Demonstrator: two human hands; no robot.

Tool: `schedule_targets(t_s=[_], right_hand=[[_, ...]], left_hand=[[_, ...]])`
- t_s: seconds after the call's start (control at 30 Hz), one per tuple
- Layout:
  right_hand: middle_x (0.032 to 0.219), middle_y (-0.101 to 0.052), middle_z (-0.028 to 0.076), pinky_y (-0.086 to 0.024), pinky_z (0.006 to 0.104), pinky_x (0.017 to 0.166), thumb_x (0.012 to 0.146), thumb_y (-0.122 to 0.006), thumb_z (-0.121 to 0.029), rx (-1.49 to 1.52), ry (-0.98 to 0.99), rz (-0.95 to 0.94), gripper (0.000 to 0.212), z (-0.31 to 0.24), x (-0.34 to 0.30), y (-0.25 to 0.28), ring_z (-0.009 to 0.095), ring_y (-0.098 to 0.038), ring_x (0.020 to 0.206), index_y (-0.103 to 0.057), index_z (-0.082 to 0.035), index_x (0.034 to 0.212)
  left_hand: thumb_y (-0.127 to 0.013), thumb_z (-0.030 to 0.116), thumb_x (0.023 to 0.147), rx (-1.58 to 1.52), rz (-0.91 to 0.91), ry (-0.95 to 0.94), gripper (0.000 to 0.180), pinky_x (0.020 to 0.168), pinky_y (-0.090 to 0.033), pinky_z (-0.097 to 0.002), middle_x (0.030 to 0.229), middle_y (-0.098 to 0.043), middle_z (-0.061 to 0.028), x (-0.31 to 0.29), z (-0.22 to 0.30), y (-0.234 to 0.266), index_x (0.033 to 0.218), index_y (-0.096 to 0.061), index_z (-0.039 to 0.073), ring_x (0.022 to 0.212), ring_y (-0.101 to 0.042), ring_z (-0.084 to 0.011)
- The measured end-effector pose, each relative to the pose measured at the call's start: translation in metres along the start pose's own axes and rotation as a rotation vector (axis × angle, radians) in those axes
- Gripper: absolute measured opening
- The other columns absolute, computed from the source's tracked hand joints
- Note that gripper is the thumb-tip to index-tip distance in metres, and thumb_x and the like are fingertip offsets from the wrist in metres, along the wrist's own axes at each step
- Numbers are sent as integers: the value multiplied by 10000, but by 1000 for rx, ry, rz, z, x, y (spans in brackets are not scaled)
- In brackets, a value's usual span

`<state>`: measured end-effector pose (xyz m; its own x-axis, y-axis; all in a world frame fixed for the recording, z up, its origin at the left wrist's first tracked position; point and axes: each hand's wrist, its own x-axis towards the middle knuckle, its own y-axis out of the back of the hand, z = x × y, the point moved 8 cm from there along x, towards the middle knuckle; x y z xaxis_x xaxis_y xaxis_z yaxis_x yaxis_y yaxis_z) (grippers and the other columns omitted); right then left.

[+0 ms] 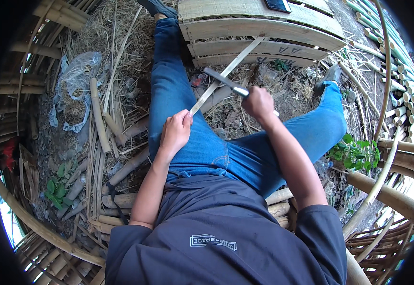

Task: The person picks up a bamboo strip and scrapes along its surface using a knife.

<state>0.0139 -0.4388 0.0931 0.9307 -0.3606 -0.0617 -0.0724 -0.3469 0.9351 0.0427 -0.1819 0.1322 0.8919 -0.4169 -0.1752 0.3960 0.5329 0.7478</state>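
A long, pale bamboo strip [239, 58] runs slantwise from above my left thigh toward the wooden crate. My left hand [175, 134] is closed round its near end, close to the thigh. In my right hand [260, 103] is a knife [219, 76] with a straight grey blade, its fingers wrapped round the handle. The blade points up and to the left and crosses the strip partway along. Whether the edge touches the strip, I cannot tell. The handle's pale end shows beyond my right hand.
A slatted wooden crate [259, 31] stands ahead, with a phone [278, 5] on top. Cut bamboo poles [401, 76] are stacked at the right. Plastic bags [79, 76], loose bamboo pieces [99, 116] and dry straw litter the ground at the left. A leafy plant [356, 153] grows beside my right leg.
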Motion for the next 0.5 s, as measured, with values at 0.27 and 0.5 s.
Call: schedule_targets(t_s=[0.27, 0.5], right_hand=[[804, -669, 252, -536, 493, 760, 724, -593, -134, -12, -117, 46, 200, 39, 17, 15, 428, -666, 794, -702, -18, 843], [771, -674, 231, -554, 468, 704, 769, -683, -338, 46, 36, 37, 295, 9, 0, 15, 389, -680, 744, -708, -49, 827]], left_hand=[[-465, 251, 1001, -52, 60, -63, 353, 516, -375, -395, 534, -470, -130, 2, -4, -1, 742, -546, 25, 481, -501, -245], [-469, 248, 999, -87, 78, -85, 348, 518, -382, -388, 546, -483, -139, -1, 1, 1, 746, -548, 22, 486, -508, -248]])
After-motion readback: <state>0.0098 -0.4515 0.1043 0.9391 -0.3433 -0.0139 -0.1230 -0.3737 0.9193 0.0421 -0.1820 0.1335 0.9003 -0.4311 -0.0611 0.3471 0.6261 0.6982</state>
